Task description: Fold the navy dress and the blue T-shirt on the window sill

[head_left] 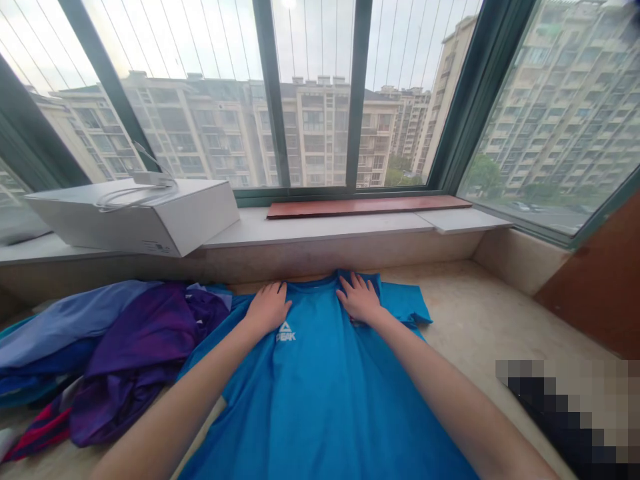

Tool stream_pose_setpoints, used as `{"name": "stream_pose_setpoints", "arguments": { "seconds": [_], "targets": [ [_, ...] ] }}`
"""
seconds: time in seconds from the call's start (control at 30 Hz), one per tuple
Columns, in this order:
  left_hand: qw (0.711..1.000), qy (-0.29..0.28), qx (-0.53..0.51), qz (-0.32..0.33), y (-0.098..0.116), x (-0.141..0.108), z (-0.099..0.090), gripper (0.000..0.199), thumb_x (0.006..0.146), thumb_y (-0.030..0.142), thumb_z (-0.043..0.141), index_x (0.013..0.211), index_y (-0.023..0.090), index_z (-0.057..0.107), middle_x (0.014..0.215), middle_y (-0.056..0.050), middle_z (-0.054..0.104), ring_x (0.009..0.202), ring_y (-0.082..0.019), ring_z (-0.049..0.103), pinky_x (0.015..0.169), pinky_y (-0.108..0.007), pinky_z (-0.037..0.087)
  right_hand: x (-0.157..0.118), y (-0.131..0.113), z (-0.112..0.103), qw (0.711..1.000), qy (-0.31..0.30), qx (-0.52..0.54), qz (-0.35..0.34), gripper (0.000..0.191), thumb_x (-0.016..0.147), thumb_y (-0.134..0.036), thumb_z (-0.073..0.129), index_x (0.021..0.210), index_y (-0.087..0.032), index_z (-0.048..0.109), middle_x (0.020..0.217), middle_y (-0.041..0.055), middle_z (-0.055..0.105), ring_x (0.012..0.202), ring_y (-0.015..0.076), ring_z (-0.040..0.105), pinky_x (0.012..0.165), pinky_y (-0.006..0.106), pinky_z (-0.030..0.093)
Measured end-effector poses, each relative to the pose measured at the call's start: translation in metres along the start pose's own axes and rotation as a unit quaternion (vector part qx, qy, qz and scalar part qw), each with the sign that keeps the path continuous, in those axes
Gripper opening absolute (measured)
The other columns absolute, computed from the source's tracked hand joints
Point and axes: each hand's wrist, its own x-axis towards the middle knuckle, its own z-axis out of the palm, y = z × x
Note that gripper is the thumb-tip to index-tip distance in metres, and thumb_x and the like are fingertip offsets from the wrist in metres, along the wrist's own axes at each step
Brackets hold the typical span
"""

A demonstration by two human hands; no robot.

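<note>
Both hands flat near the collar of a blue T-shirt [325,387] spread front-up on the surface [480,313], left hand [269,308] and right hand [360,298] equally close, fingers [358,282] loosely spread, shirt running lengthwise toward the body.

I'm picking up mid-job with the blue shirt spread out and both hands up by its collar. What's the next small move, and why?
Probably sweep both hands outward toward the sleeves. The left hand and right hand lie flat on the blue T-shirt just below the collar, and the right sleeve looks rumpled at its edge. The shirt's left side sits close against the purple garment, so go gently there.
</note>
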Motion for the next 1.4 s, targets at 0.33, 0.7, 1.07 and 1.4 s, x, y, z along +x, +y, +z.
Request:
{"name": "stream_pose_setpoints", "arguments": {
  "seconds": [0.33, 0.7, 1.07, 1.4],
  "targets": [
    [0.992, -0.099, -0.078, 0.024, -0.051, 0.046, 0.044, 0.073, 0.096, 0.055, 0.031, 0.153, 0.01, 0.038, 0.162, -0.016, 0.032, 0.151, -0.032, 0.026, 0.122, -0.048, 0.021, 0.01, 0.016, -0.003, 0.996, 0.007, 0.026, -0.081, 0.069, 0.101, -0.064, 0.02, 0.159, -0.027, 0.027, 0.168, 0.0108, 0.017, 0.154, 0.0305, 0.013, 0.121, 0.058, 0.006],
    [0.992, -0.009, -0.034, 0.12, -0.052, 0.03, 0.027, 0.045, 0.092, 0.037, 0.038, 0.12, 0.014, 0.063, 0.138, -0.009, 0.064, 0.131, -0.027, 0.055, 0.117, -0.041, 0.034, 0.007, 0.018, -0.01, 0.993, 0.062, 0.031, -0.1, 0.057, 0.107, -0.048, 0.03, 0.152, -0.015, 0.04, 0.164, 0.0139, 0.028, 0.151, 0.0333, 0.022, 0.121, 0.056, 0.011],
    [0.968, -0.049, -0.115, 0.219, 0.043, -0.134, -0.032, 0.064, 0.089, 0.061, 0.051, 0.145, 0.03, 0.055, 0.152, -0.006, 0.05, 0.138, -0.033, 0.05, 0.114, -0.046, 0.042, -0.207, 0.012, -0.055, 0.932, -0.036, 0.064, -0.355, 0.046, 0.101, -0.046, 0.051, 0.137, -0.02, 0.06, 0.143, 0.0125, 0.059, 0.134, 0.0281, 0.052, 0.109, 0.04, 0.043],
    [0.969, 0.028, -0.095, 0.227, 0.063, -0.283, -0.009, 0.067, 0.091, 0.055, 0.057, 0.152, 0.044, 0.031, 0.151, -0.002, 0.046, 0.131, -0.036, 0.055, 0.102, -0.052, 0.055, -0.362, 0.049, -0.032, 0.968, 0.006, 0.08, -0.238, 0.051, 0.096, -0.034, 0.063, 0.146, -0.03, 0.051, 0.13, 0.0087, 0.065, 0.119, 0.0282, 0.059, 0.103, 0.045, 0.046]
  ]
}}
